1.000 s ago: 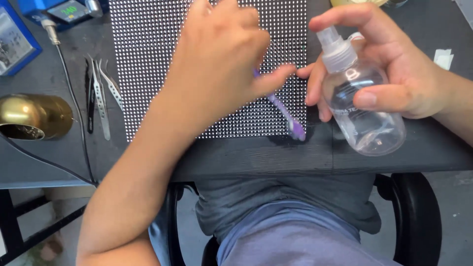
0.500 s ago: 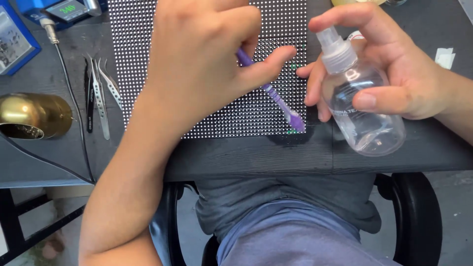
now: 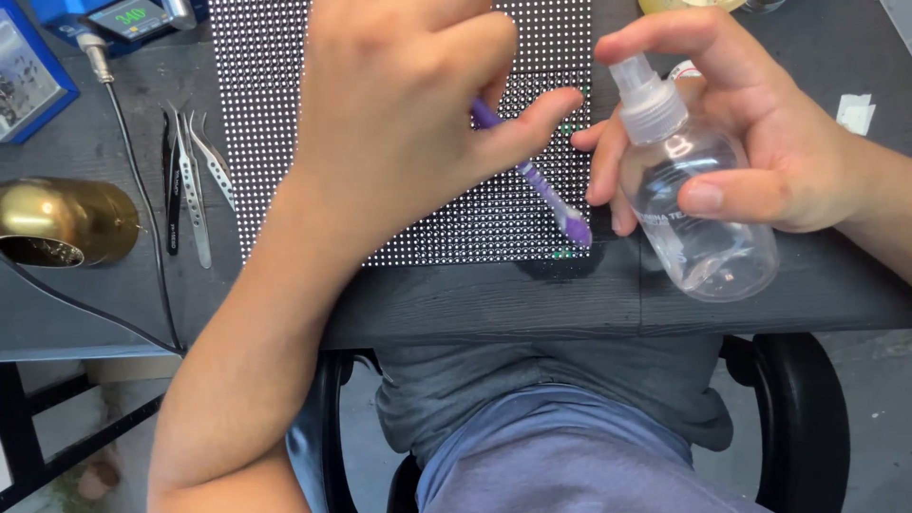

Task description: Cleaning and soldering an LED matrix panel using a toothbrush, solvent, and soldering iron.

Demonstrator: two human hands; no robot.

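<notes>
My left hand (image 3: 399, 114) is closed around a purple toothbrush (image 3: 546, 195), whose head rests on the near right corner of a black dotted LED panel (image 3: 256, 123). A wet patch shows on the table by that corner. My right hand (image 3: 769, 142) holds a clear plastic spray bottle (image 3: 703, 223) with a white nozzle, tilted beside the panel, index finger over the nozzle top.
Several tweezers (image 3: 190, 180) lie left of the panel on the dark wooden table (image 3: 494, 304). A brass dome-shaped object (image 3: 62, 223) sits at the far left with a cable. A blue soldering station (image 3: 123, 19) stands at the back left. A small white scrap (image 3: 855, 112) lies at the right.
My left hand has moved up the panel and turned, drawing the toothbrush handle up while its head stays near the panel's right corner. The bottle has not moved.
</notes>
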